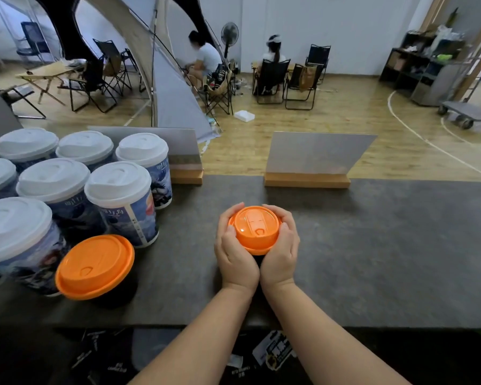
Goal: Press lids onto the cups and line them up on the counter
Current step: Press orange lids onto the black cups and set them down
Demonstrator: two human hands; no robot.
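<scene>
An orange lid point(255, 227) sits on top of a dark cup in the middle of the grey counter point(386, 245); the cup itself is almost hidden under the lid and my hands. My left hand point(233, 250) wraps the lid's left rim, thumb on its top. My right hand point(282, 245) wraps the right rim. At the left stands a black cup with an orange lid point(95, 266). Behind it is a cluster of several printed cups with white lids point(117, 187).
Two grey sign boards in wooden bases point(307, 180) point(186, 173) stand at the counter's far edge. Beyond are a wooden floor, folding chairs, a tent, two seated people and a shelf. Dark bags lie below the counter's near edge.
</scene>
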